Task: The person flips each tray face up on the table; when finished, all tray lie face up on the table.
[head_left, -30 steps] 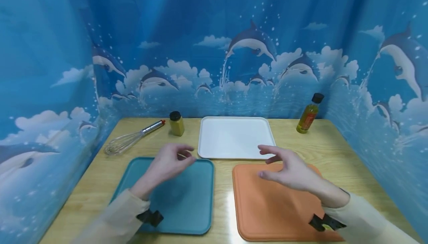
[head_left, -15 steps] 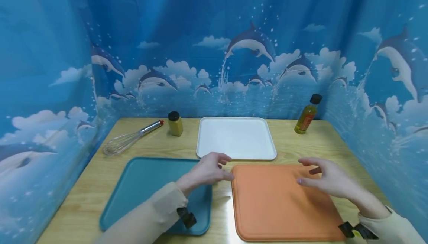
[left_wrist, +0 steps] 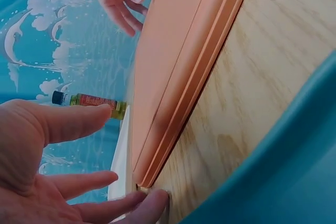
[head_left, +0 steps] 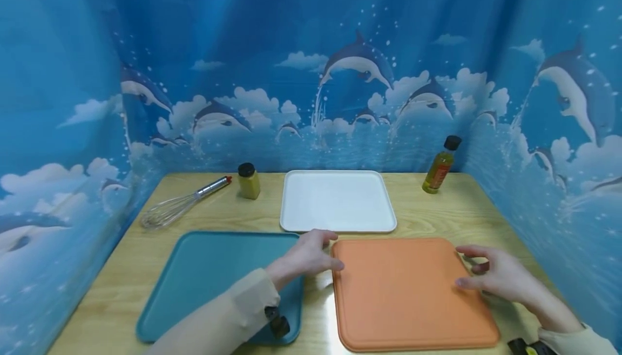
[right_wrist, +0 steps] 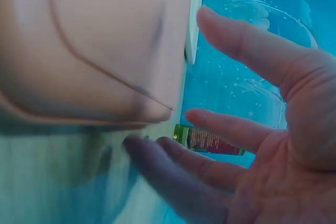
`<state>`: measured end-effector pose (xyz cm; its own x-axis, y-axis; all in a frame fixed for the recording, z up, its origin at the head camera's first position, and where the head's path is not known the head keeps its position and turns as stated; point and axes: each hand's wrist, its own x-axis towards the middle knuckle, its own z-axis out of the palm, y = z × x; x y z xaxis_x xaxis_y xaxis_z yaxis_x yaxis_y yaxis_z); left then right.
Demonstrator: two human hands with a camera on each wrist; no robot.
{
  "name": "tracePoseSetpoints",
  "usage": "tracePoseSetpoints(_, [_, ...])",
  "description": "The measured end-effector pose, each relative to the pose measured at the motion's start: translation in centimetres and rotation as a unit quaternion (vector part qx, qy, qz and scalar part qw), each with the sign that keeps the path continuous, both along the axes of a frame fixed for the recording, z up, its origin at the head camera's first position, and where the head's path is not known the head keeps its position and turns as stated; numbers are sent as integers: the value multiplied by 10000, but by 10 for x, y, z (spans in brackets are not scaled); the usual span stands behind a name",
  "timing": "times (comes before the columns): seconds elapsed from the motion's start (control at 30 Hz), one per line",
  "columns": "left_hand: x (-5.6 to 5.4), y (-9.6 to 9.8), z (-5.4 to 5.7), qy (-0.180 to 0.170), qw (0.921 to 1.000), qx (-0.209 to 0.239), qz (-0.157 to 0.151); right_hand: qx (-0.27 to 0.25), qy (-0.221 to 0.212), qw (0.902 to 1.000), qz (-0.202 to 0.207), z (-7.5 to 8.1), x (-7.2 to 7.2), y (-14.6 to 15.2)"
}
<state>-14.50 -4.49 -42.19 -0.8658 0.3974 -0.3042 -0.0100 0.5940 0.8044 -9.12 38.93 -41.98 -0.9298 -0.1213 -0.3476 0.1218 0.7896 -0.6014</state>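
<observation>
An orange tray (head_left: 408,295) lies at the table's right front, between my two hands. At its left edge, near the back corner, is my left hand (head_left: 311,255), thumb and fingers spread apart; the left wrist view shows nothing held. Beside the tray's right edge my right hand (head_left: 505,276) has its fingers parted and loosely bent, holding nothing. In the right wrist view its fingers (right_wrist: 178,177) reach past the tray's side. Whether either hand touches the tray I cannot tell. Partly behind my left forearm lies a teal tray (head_left: 218,268).
A white tray (head_left: 337,201) lies at the back middle of the wooden table (head_left: 121,268). A whisk (head_left: 187,202) and a black-capped yellow jar (head_left: 249,182) are at the back left. An oil bottle (head_left: 439,168) stands back right. Dolphin-print curtains (head_left: 272,74) surround the table.
My left hand has moved right, from over the teal tray to the orange tray's left edge. My right hand has moved right and lower, from above the orange tray to its right edge.
</observation>
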Motion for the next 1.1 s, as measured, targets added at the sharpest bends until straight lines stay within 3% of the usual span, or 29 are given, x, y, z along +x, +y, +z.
tracePoseSetpoints(0.13, [1,0,-1,-26,10000,77,-25,-29,96,9999,-8,-3,3,-5])
tracePoseSetpoints(0.27, [5,1,-1,-53,9997,213,-62,421,269,9988,9,-4,4,-9])
tracePoseSetpoints(0.4, [7,1,-5,-186,9975,669,127,751,343,9966,-15,-3,5,-12])
tracePoseSetpoints(0.47, [6,0,-7,-357,9934,1031,350,796,365,9962,1,-3,5,-14])
tracePoseSetpoints(0.6, [3,-2,-12,-814,9778,1744,831,794,363,9962,-14,-4,4,-15])
tracePoseSetpoints(0.73, [0,-3,-13,-1072,9654,2134,1046,754,409,9963,29,-4,4,-15])
tracePoseSetpoints(0.83, [-1,-5,-14,-970,9622,2298,1095,633,424,9970,136,-3,4,-13])
tracePoseSetpoints(1.03, [-5,-8,-12,-458,9666,2296,1046,262,347,9986,312,-3,1,-8])
tracePoseSetpoints(1.1, [-7,-9,-9,-485,9636,2417,1032,132,287,9990,329,-3,0,-7])
